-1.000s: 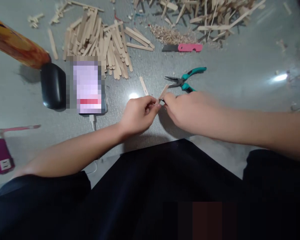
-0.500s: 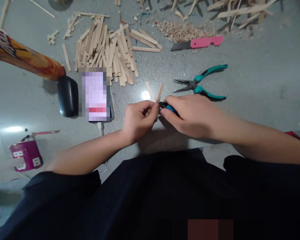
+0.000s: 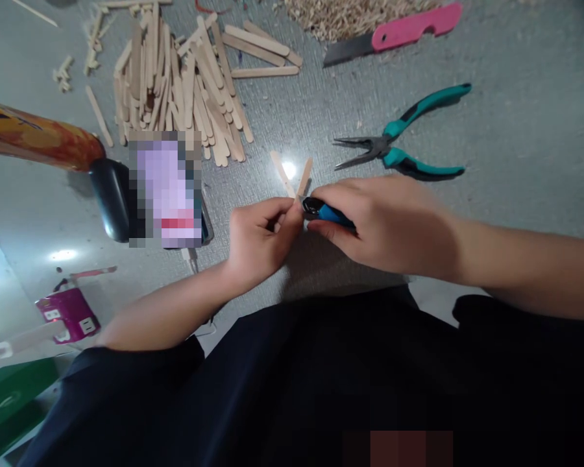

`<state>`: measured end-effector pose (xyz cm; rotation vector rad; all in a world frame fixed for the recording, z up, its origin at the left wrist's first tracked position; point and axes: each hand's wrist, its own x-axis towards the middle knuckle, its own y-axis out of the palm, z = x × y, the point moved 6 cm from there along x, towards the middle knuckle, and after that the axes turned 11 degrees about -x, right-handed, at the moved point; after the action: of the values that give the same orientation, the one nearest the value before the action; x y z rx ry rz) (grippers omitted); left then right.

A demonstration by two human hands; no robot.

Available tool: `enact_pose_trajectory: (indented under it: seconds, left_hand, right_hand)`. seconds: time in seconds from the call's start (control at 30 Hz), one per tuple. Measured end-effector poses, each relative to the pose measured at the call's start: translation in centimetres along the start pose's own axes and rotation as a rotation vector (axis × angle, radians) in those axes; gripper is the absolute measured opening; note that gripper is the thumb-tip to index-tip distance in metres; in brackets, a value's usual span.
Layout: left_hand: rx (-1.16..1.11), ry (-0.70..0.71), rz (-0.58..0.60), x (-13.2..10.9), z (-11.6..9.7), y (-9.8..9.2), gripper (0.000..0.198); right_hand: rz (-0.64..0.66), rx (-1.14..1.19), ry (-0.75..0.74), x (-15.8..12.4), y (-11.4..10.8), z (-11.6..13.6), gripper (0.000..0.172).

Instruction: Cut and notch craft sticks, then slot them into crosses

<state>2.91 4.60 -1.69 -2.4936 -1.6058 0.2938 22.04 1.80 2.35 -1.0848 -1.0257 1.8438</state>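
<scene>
Two wooden craft sticks [image 3: 283, 175] cross in a V, pinched at their lower ends between the thumb and fingers of my left hand [image 3: 263, 240]. My right hand [image 3: 377, 220] is wrapped round a small tool with blue handles and a dark metal head, which looks like cutting pliers [image 3: 328, 211]. The tool's head meets the sticks right at my left fingertips; its jaws are partly hidden. Just beyond my right hand, teal-handled needle-nose pliers [image 3: 382, 146] lie with their jaws apart.
A big pile of craft sticks [image 3: 189, 91] lies at the back left. A pink-handled knife [image 3: 413, 29] lies beside wood shavings [image 3: 335, 16]. At left are a blurred phone [image 3: 168, 188] with a cable, a black case [image 3: 109, 198], an orange tube [image 3: 39, 136] and a purple socket block [image 3: 71, 314].
The view has shifted closer and tilted, so the piles at the back sit higher in the picture. Both hands keep their hold at the sticks, with little movement between them.
</scene>
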Motion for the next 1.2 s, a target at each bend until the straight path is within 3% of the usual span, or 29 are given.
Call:
enact_pose_trajectory:
  seconds: [0.27,0.7,0.83,1.0,1.1,1.2]
  left_hand:
    - [-0.025,-0.029,0.003,0.4,-0.3,-0.1,0.062]
    - [-0.116,0.102,-0.005,0.9,-0.2,0.3,0.068]
    - [-0.137,0.096,0.005,0.9,-0.4,0.3,0.068]
    - [-0.194,0.048,0.013,1.0,-0.4,0.2,0.066]
    - [-0.199,0.034,-0.003,1.0,-0.2,0.1,0.065]
    - [-0.214,0.038,0.002,0.9,0.0,0.1,0.06]
  right_hand:
    - [-0.037,-0.121,0.025,0.0,-0.2,-0.4,0.053]
    - [-0.099,-0.001,-0.068,0.4,0.9,-0.8,0.04]
    - [-0.077,-0.007,-0.072,0.5,0.7,-0.8,0.041]
    - [-0.145,-0.005,-0.015,0.6,-0.1,-1.2,0.041]
    - [-0.126,0.109,-0.049,0.5,-0.3,-1.1,0.037]
    - [-0.08,0.428,-0.052,0.5,0.0,-1.1,0.04]
